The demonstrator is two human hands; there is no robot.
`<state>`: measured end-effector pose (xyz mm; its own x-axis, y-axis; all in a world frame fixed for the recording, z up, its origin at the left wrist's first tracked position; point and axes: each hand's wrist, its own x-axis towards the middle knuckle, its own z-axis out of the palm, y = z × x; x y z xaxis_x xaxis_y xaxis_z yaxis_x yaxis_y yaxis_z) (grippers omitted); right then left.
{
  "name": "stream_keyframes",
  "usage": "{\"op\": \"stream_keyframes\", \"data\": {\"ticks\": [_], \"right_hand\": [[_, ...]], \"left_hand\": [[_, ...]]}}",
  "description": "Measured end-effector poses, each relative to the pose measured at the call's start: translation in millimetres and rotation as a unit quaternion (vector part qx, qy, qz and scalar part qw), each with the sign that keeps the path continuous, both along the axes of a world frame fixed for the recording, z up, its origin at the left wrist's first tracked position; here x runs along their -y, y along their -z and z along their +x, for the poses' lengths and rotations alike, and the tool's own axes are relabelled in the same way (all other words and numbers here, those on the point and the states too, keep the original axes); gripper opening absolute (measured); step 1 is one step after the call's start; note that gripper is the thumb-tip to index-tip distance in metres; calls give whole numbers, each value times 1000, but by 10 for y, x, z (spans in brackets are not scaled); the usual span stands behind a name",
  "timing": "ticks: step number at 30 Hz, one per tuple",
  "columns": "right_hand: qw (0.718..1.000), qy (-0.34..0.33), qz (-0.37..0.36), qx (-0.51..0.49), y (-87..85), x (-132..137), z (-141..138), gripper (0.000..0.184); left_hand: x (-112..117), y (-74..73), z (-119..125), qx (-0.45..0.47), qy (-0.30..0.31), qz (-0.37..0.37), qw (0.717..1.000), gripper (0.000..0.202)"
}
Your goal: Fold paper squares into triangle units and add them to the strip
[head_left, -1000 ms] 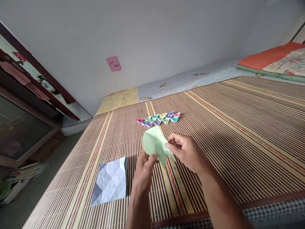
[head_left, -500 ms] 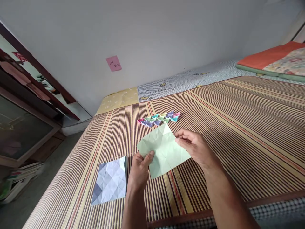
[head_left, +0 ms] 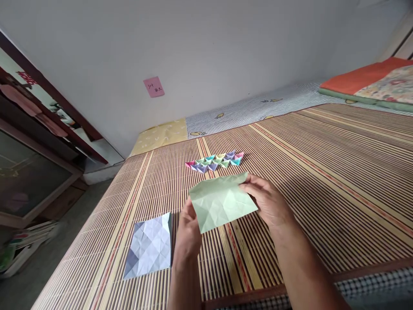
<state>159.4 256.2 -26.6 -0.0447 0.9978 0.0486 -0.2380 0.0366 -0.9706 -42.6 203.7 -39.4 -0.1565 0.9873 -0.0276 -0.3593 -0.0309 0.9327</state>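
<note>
Both my hands hold a creased pale green paper sheet spread open above the striped bamboo mat. My left hand grips its lower left edge from beneath, fingers mostly hidden behind the paper. My right hand pinches the right edge near the top corner. Just beyond the sheet lies a row of small folded paper pieces in pink, purple, green and teal.
A stack of creased pale blue paper squares lies on the mat at my left. Folded orange and floral bedding sits at the far right. A pink note sticks to the wall. A wooden cabinet stands left of the bed.
The green paper went from crumpled between my hands to unfolded into a flat sheet, then turned to lie wider. My hands moved apart to its opposite edges.
</note>
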Motion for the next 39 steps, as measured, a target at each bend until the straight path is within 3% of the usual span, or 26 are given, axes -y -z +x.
{"op": "stream_keyframes", "data": {"ticks": [1, 4, 8, 12, 15, 19, 22, 27, 29, 33, 39], "right_hand": [[1000, -7, -2, -1, 1, 3, -25, 17], [999, -47, -3, 4, -12, 24, -84, 16], [992, -125, -1, 22, -34, 53, -100, 17], [984, -172, 22, 31, -23, 57, -82, 26], [984, -159, 66, 41, -38, 53, -87, 42], [982, -155, 84, 63, -79, 61, -140, 37], [987, -118, 82, 75, -76, 68, -184, 30], [986, -91, 80, 112, -21, 57, -163, 25], [986, -89, 80, 119, -9, 50, -143, 25], [987, -80, 85, 113, -30, 51, -139, 22], [982, -70, 114, 132, -55, 67, -175, 19]], "left_hand": [[23, 37, 30, -43, -26, 7, 999, 44], [61, 87, 122, -54, -58, 14, 997, 31], [34, -31, 216, -67, -70, 34, 995, 24], [2, -125, 253, -77, -122, 44, 989, 16], [-12, -105, 266, -65, -117, 42, 990, 35], [-13, -81, 302, -35, -67, 31, 997, 46], [-9, -92, 318, -7, -37, 19, 999, 41], [-42, -108, 251, 89, -133, 20, 987, 30], [-63, -114, 225, 103, -140, 22, 984, 32], [-86, -124, 243, 117, -129, 16, 985, 33], [-49, -84, 323, 55, -71, 18, 996, 28]]}}
